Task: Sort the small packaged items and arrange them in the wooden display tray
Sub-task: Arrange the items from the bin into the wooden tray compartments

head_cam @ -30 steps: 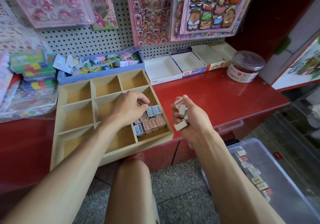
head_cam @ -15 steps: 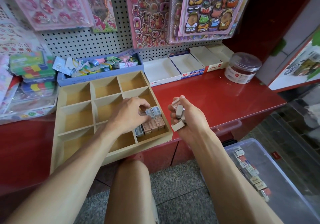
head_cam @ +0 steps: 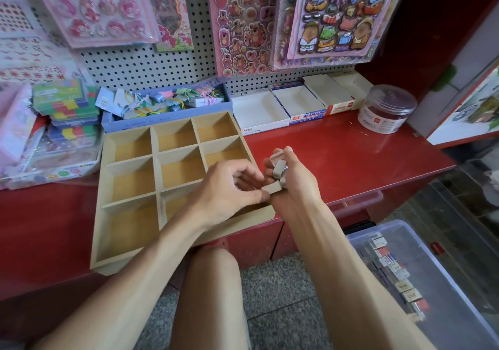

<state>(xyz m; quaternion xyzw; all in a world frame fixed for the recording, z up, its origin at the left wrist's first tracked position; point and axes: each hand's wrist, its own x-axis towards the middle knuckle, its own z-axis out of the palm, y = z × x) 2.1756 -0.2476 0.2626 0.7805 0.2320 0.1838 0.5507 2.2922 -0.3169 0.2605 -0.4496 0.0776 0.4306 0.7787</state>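
Stationery stacks (head_cam: 64, 109): colourful packs piled at the far left of the red table (head_cam: 337, 160), beside the tray's left wall.
Blue box (head_cam: 167, 106): behind the tray, against the pegboard, full of small tagged items.
Wooden display tray (head_cam: 129, 176): on the table's front edge, divided into compartments; the ones in view show bare wood, and the near-right compartment is hidden under the left hand.
Left hand (head_cam: 224, 190): over the tray's near-right corner, fingers curled, thumb and fingertips pinching the end of one small pale packaged item (head_cam: 271, 187) that sticks out of the right hand's bundle.
Right hand (head_cam: 294, 185): just right of the tray's right wall, above the table edge, fingers wrapped round a handful of small packaged items (head_cam: 279, 168); a few stand up between the fingertips.
White cartons (head_cam: 294, 103): a row of open boxes at the back of the table, right of the blue box.
Clear jar (head_cam: 386, 109): lidded round jar at the table's right rear.
Plastic bin (head_cam: 445, 282): translucent, on the floor at lower right, with more small packaged items lined inside.
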